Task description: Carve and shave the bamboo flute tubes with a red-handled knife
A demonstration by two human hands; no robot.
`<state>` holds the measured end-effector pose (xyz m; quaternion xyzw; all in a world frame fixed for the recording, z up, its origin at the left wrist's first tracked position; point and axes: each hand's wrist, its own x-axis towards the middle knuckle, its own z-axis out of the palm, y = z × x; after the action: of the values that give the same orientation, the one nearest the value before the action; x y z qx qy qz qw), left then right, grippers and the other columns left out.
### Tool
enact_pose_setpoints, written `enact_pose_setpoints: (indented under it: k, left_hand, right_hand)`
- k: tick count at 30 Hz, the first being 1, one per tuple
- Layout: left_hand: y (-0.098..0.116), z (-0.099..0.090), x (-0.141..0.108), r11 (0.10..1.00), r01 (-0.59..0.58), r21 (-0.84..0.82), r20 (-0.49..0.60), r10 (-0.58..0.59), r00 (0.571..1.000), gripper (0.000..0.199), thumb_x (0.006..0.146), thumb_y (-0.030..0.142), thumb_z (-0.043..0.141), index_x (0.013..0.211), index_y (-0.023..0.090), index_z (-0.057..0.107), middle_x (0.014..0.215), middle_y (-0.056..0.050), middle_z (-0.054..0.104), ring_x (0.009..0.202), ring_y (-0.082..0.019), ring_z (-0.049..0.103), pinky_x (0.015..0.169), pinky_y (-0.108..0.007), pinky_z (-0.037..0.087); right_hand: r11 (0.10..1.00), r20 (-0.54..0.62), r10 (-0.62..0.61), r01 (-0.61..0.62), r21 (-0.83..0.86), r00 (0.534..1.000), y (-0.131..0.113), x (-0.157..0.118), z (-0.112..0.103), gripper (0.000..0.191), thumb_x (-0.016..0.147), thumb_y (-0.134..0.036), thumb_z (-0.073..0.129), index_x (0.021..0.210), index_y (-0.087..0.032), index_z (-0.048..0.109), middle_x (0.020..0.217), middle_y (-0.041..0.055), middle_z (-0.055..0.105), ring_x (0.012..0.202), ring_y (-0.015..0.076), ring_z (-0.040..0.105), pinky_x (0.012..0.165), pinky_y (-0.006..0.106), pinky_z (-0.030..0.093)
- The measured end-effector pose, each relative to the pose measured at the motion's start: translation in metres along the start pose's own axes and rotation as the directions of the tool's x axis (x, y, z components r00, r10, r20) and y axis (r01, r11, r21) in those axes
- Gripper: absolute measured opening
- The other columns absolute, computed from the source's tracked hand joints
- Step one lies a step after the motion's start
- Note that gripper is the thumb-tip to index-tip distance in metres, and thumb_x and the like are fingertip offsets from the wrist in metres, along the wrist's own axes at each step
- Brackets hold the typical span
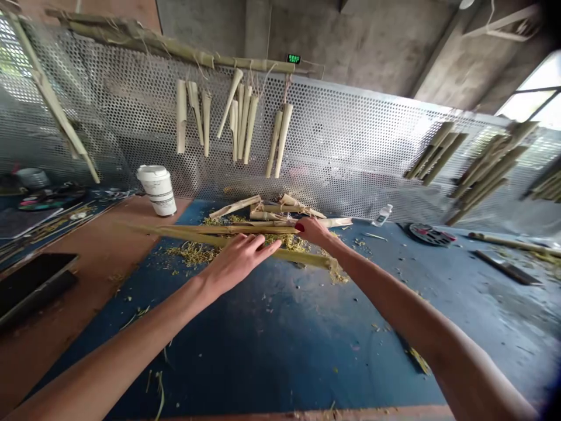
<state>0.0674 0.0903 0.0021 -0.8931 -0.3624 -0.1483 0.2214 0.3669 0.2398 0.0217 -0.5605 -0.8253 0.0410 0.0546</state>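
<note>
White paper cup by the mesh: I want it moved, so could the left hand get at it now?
Probably yes: the left hand rests on the long bamboo strips, and the paper cup stands beyond their tips, with nothing upright between.

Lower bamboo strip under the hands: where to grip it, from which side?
On the lower bamboo strip, likely the wider right stretch, beyond the left hand, coming from above. It lies flat on the blue mat, so fingers can pinch its edges. Its left part narrows to a thin tip and runs close beside the second strip.
</note>
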Motion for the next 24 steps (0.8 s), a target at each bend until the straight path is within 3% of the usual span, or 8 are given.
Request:
enact_pose_setpoints:
  k: [5, 8, 11, 15, 18, 21, 24]
  left_hand:
    - [-0.006, 0.027, 0.025, 0.999, -0.034, -0.025, 0.004, 0.034, 0.999, 0.077, 0.106, -0.007, 0.044, 0.175, 0.026, 0.051, 0.149, -0.013, 0.078, 0.126, -0.026, 0.080, 0.107, -0.043, 0.070]
    - [0.001, 0.041, 0.033, 0.996, -0.073, -0.049, 0.010, 0.074, 0.997, 0.049, 0.114, 0.022, 0.072, 0.162, 0.022, 0.064, 0.149, -0.014, 0.076, 0.124, -0.029, 0.080, 0.104, -0.049, 0.073]
    - [0.010, 0.056, 0.040, 0.990, -0.111, -0.084, 0.019, 0.113, 0.993, 0.047, 0.111, 0.045, 0.082, 0.150, 0.021, 0.071, 0.150, -0.013, 0.075, 0.125, -0.030, 0.079, 0.104, -0.053, 0.072]
    - [0.027, 0.079, 0.051, 0.983, -0.133, -0.126, 0.024, 0.137, 0.990, 0.046, 0.111, 0.046, 0.081, 0.149, 0.021, 0.072, 0.151, -0.013, 0.075, 0.127, -0.031, 0.078, 0.106, -0.054, 0.071]
    - [0.035, 0.096, 0.066, 0.983, -0.112, -0.143, 0.012, 0.114, 0.993, 0.046, 0.111, 0.046, 0.080, 0.149, 0.022, 0.072, 0.151, -0.013, 0.075, 0.127, -0.031, 0.078, 0.107, -0.055, 0.071]
    - [0.029, 0.105, 0.093, 0.988, -0.061, -0.144, -0.016, 0.059, 0.998, 0.046, 0.111, 0.046, 0.080, 0.149, 0.022, 0.072, 0.151, -0.013, 0.075, 0.127, -0.031, 0.078, 0.107, -0.055, 0.071]
    - [0.017, 0.100, 0.125, 0.992, -0.016, -0.128, -0.046, 0.010, 0.999, 0.047, 0.111, 0.046, 0.081, 0.149, 0.021, 0.071, 0.152, -0.013, 0.075, 0.128, -0.031, 0.078, 0.107, -0.055, 0.071]
  right_hand:
    - [0.999, 0.035, -0.032, 0.033, -0.033, 0.999, 0.009, 0.006, -0.004, 0.042, 0.113, -0.046, 0.080, 0.147, -0.022, 0.074, 0.151, 0.0117, 0.075, 0.128, 0.0300, 0.078, 0.108, 0.053, 0.070]
    - [0.998, -0.017, -0.010, 0.010, -0.055, 1.000, 0.020, 0.008, -0.015, 0.044, 0.113, -0.046, 0.080, 0.149, -0.021, 0.073, 0.150, 0.0123, 0.075, 0.127, 0.0296, 0.078, 0.107, 0.053, 0.070]
    - [0.996, -0.108, 0.029, -0.037, -0.079, 0.994, 0.037, 0.007, -0.031, 0.041, 0.113, -0.046, 0.080, 0.147, -0.021, 0.074, 0.149, 0.0122, 0.076, 0.126, 0.0286, 0.078, 0.107, 0.052, 0.070]
    - [0.994, -0.255, 0.051, -0.074, -0.084, 0.966, 0.062, -0.007, -0.058, 0.034, 0.114, -0.047, 0.079, 0.135, -0.021, 0.077, 0.137, 0.0094, 0.079, 0.116, 0.0251, 0.078, 0.102, 0.048, 0.069]
    - [0.995, -0.360, 0.051, -0.081, -0.067, 0.931, 0.076, -0.024, -0.078, 0.025, 0.109, -0.044, 0.080, 0.115, -0.020, 0.078, 0.120, 0.0091, 0.081, 0.103, 0.0239, 0.075, 0.090, 0.039, 0.062]
    - [0.997, -0.425, 0.048, -0.069, -0.034, 0.904, 0.081, -0.042, -0.092, 0.018, 0.100, -0.038, 0.083, 0.095, -0.022, 0.075, 0.105, 0.0106, 0.080, 0.094, 0.0248, 0.070, 0.078, 0.036, 0.048]
    - [0.999, -0.435, 0.052, -0.052, 0.013, 0.899, 0.078, -0.060, -0.098, 0.023, 0.096, -0.036, 0.083, 0.084, -0.024, 0.067, 0.089, 0.0058, 0.076, 0.082, 0.0214, 0.064, 0.074, 0.035, 0.042]
